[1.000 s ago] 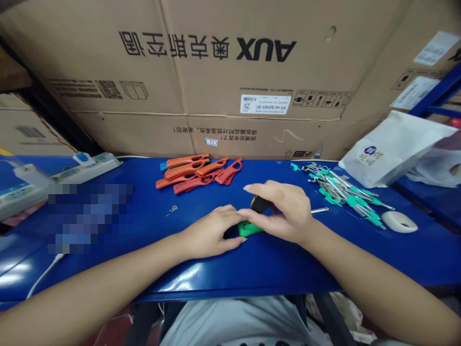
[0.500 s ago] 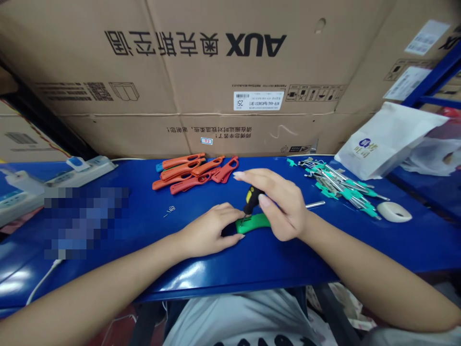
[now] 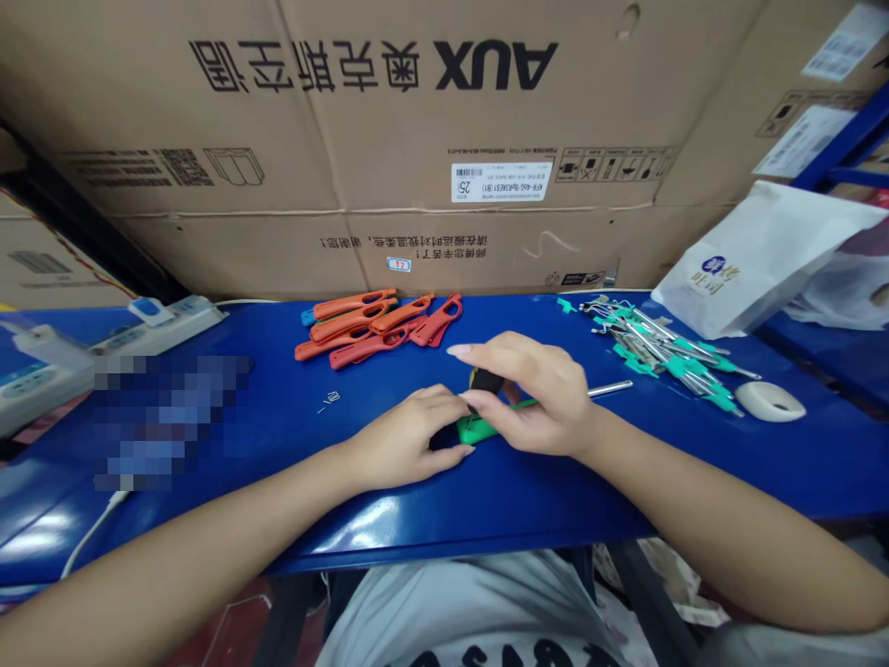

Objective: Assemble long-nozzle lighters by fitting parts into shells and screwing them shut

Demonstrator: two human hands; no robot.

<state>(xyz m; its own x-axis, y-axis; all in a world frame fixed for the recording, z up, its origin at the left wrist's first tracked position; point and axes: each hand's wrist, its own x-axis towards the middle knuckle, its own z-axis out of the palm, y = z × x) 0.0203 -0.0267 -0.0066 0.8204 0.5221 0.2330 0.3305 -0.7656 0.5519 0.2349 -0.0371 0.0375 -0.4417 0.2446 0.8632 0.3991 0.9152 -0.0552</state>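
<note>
A green long-nosed lighter (image 3: 476, 429) lies on the blue table, its metal tube (image 3: 611, 388) sticking out to the right. My left hand (image 3: 406, 437) grips the lighter's left end between thumb and fingers. Above that end, my right hand (image 3: 545, 394) holds a short screwdriver (image 3: 484, 380) with a black and yellow handle. Its tip meets the green body; the right palm and fingers cover the lighter's middle. Several tiny metal screws or pins (image 3: 331, 400) lie left of my left hand.
Orange and red lighter shells (image 3: 361, 324) are heaped at the back. To the right lie metal tubes with green parts (image 3: 670, 357), a white oval object (image 3: 770, 401) and a white paper bag (image 3: 750, 264). A power strip (image 3: 167, 332) sits left; a large cardboard box (image 3: 389, 139) walls the back.
My right thumb and fingers have shifted round the screwdriver handle, and the thumb now reaches further left, covering more of it. My left hand keeps its grip on the lighter.
</note>
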